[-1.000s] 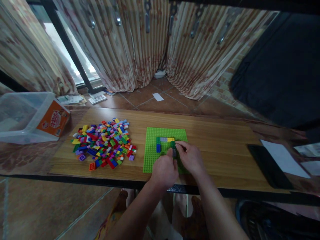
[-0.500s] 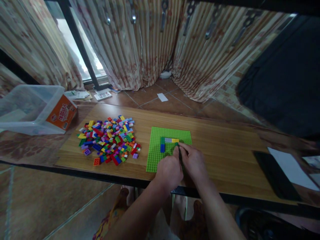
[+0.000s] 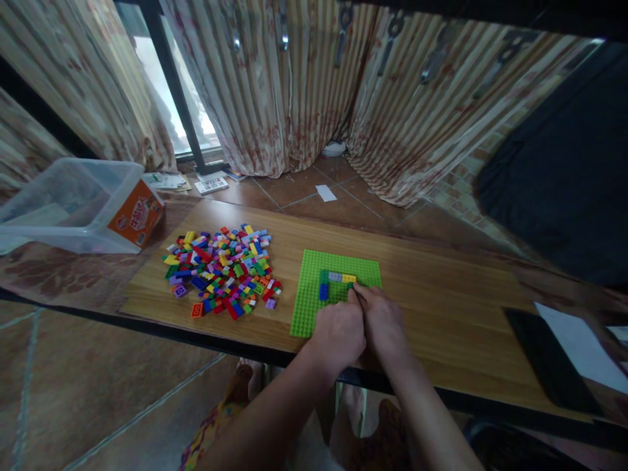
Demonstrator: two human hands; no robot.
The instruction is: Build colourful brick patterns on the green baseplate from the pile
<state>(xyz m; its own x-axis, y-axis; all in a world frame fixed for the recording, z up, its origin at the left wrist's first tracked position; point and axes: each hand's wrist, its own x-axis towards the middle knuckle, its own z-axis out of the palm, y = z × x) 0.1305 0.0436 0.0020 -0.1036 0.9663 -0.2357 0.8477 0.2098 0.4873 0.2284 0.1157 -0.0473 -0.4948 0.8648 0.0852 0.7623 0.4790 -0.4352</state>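
A light-green baseplate [image 3: 305, 314] lies on the wooden board. On it, a dark green brick [image 3: 324, 275], a blue brick [image 3: 324, 292], a grey brick [image 3: 335, 277] and yellow bricks [image 3: 348, 279] form a corner shape. Below its yellow end is a small dark green block [image 3: 350, 286], partly covered by fingertips. My right hand [image 3: 383, 318] is closed, its fingertips pinching that block. My left hand [image 3: 341, 331] is curled shut beside it, fingertips meeting at the same block. The hands hide the plate's near right corner.
Left of the baseplate spreads a pile of loose coloured bricks [image 3: 220, 268]. A clear plastic bin [image 3: 78, 229] with an orange label stands at the far left. A black flat object [image 3: 549, 360] and a white sheet [image 3: 581, 343] lie at the right.
The whole view has shifted slightly, moving the scene to the right. My hands stay at the dark green block, their fingers now closer together around it.
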